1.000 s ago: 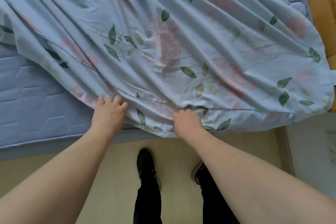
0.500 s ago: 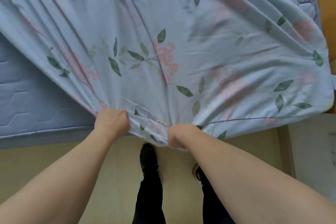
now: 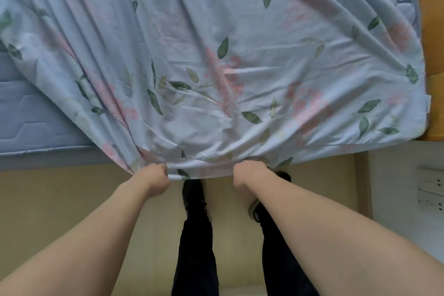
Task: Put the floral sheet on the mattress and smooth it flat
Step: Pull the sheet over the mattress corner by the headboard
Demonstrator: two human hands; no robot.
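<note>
The floral sheet (image 3: 216,55), pale blue with pink flowers and green leaves, is spread over most of the mattress (image 3: 31,115) and hangs past its near edge. Long folds fan out from its near hem. My left hand (image 3: 155,179) is shut on the hem at the left. My right hand (image 3: 249,173) grips the same hem a little to the right. Bare quilted mattress shows at the left and at the far right corner.
A wooden bed frame (image 3: 431,31) runs along the right side. Below the mattress edge lies a beige floor (image 3: 60,199), with my legs in dark trousers and black shoes (image 3: 192,190) standing between my arms. A white wall with sockets (image 3: 430,187) is at the right.
Both hands went from resting on the sheet to gripping its near hem, then pulled it toward me over the mattress edge. The folds have stretched out toward the far side.
</note>
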